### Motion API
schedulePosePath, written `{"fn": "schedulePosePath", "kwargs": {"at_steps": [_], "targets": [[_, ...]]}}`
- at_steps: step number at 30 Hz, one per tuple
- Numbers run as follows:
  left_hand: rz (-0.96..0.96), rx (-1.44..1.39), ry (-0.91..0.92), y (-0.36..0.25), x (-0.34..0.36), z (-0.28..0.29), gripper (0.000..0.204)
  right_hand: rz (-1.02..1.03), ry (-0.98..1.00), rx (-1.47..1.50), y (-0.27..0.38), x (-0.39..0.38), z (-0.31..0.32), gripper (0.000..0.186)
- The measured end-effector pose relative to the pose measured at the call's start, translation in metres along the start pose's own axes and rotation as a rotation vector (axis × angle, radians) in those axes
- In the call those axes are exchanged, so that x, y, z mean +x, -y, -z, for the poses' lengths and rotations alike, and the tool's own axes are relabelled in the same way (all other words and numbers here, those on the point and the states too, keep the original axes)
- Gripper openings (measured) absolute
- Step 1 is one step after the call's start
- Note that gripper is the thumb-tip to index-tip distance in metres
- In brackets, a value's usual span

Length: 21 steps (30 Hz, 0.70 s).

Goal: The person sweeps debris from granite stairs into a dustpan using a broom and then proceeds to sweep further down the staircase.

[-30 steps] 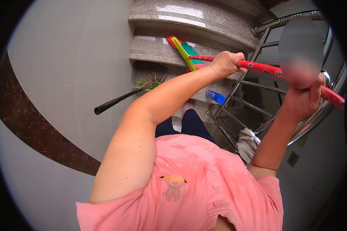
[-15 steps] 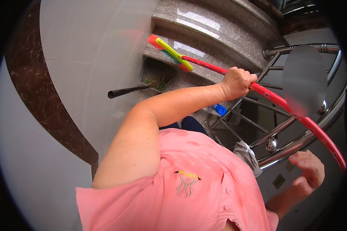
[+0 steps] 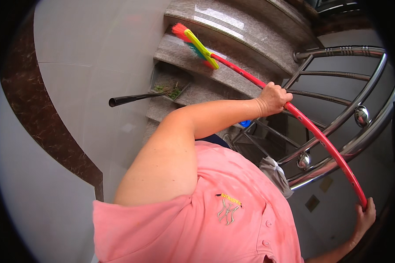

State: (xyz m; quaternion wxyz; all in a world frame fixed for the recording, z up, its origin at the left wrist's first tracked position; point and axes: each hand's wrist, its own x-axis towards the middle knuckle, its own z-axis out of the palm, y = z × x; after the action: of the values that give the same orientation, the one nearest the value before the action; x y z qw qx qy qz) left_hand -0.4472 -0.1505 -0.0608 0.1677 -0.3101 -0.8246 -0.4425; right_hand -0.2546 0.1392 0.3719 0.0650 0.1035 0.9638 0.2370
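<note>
Red broom handle [image 3: 311, 131] in both fists.

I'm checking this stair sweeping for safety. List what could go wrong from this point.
1. The dustpan sits on a step with debris in it, its black handle jutting out over the floor; a broom stroke or a foot could likely tip it.
2. The left hand and right hand grip the long red broom right beside the metal railing; the handle may knock or catch on it.

Home stairwell: stone steps [image 3: 232, 33], steel railing [image 3: 338, 127]
</note>
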Motion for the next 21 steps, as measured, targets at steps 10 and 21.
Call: {"fn": "schedulePosePath", "kwargs": {"at_steps": [10,21], "targets": [[0.141,0.113,0.315,0.094,-0.055,0.044,0.018,0.129,0.131,0.219,0.103,0.018,-0.12,0.05],[0.199,0.02,0.298,0.094,-0.026,0.052,0.02,0.167,-0.165,0.081,0.093,0.022,-0.073,0.04]]}}
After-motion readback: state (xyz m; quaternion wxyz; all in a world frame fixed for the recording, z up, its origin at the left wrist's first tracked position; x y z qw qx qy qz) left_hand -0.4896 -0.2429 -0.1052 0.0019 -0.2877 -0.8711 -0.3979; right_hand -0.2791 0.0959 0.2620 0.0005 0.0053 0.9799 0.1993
